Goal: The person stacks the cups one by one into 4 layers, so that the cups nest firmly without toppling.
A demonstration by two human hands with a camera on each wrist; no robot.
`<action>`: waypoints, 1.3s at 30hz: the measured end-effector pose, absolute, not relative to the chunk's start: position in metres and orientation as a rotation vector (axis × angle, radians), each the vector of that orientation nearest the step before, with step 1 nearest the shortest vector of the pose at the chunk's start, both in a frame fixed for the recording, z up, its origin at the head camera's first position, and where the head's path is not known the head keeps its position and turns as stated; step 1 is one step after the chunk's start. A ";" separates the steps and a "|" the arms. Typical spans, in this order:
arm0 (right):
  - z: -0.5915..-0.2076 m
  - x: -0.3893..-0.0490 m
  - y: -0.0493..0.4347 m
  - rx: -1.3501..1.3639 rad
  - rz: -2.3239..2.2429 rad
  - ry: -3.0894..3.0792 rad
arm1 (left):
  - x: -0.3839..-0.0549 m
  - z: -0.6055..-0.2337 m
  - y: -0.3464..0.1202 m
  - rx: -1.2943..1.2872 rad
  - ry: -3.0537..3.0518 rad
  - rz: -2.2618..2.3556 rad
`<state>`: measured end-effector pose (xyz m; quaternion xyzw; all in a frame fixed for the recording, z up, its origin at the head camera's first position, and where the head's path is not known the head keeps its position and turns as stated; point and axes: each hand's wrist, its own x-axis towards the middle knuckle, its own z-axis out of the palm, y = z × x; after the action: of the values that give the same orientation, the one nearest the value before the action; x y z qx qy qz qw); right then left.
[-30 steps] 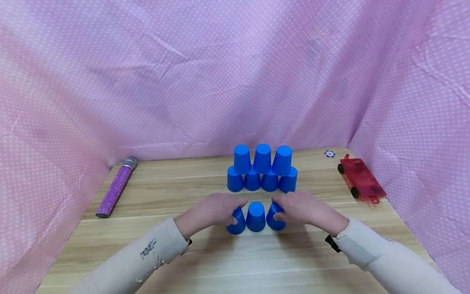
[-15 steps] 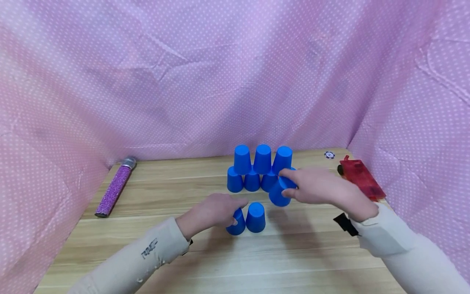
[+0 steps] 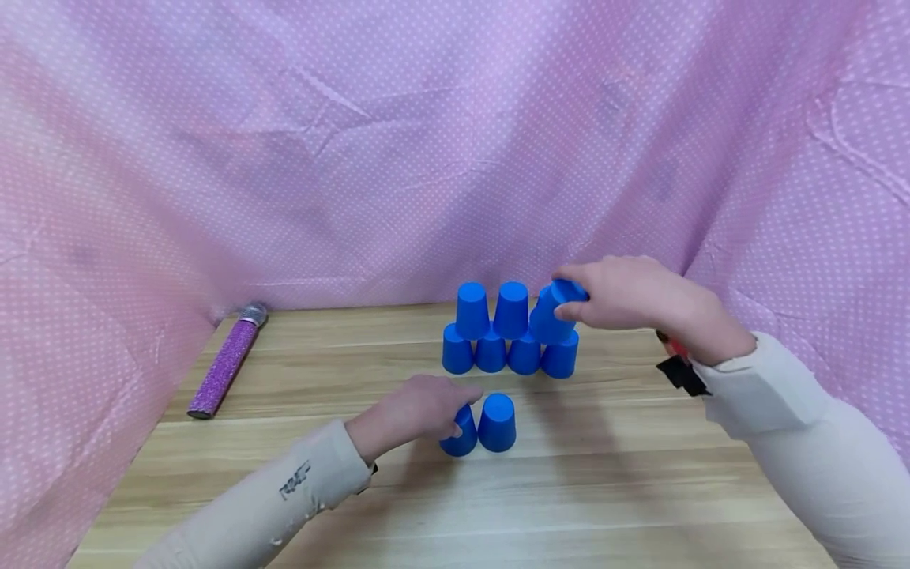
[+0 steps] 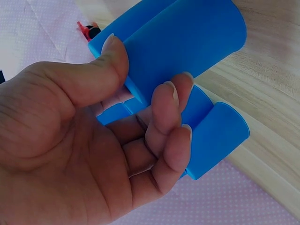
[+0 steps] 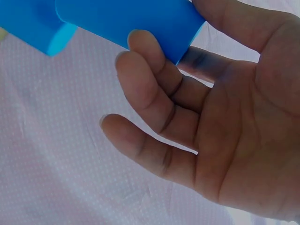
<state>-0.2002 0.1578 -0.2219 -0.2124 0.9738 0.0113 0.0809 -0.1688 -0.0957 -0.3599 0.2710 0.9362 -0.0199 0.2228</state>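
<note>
My left hand pinches an upside-down blue cup, which stands on the table. Just right of it is another upside-down blue cup. Raised at the right, my right hand holds a tilted blue cup between thumb and fingers. That cup overlaps the right upper cup of a two-level stack, largely hiding it; whether they touch I cannot tell. The stack has several cups below and three cups on top. In the right wrist view, the held cup meets the thumb and fingertips.
A purple glitter microphone lies at the table's left side. Behind my right wrist, a red object is mostly hidden. Pink dotted cloth hangs around the wooden table.
My right hand has lifted the right cup out of the near row and carried it forward and up to the stack's right end. My left hand has stayed on its cup.
</note>
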 end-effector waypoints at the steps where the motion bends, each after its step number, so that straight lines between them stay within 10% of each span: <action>1: -0.219 -0.203 0.158 -0.630 0.036 2.908 | -0.168 -0.360 -0.095 0.747 2.587 -0.055; 39: -0.199 -0.268 0.146 -0.562 -0.101 2.719 | -0.154 -0.362 -0.077 0.698 2.611 -0.064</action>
<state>-0.2684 0.1457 -0.1988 -0.1988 0.9626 -0.0356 0.1805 -0.1544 -0.0774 -0.3625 0.2520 0.9428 -0.0231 0.2172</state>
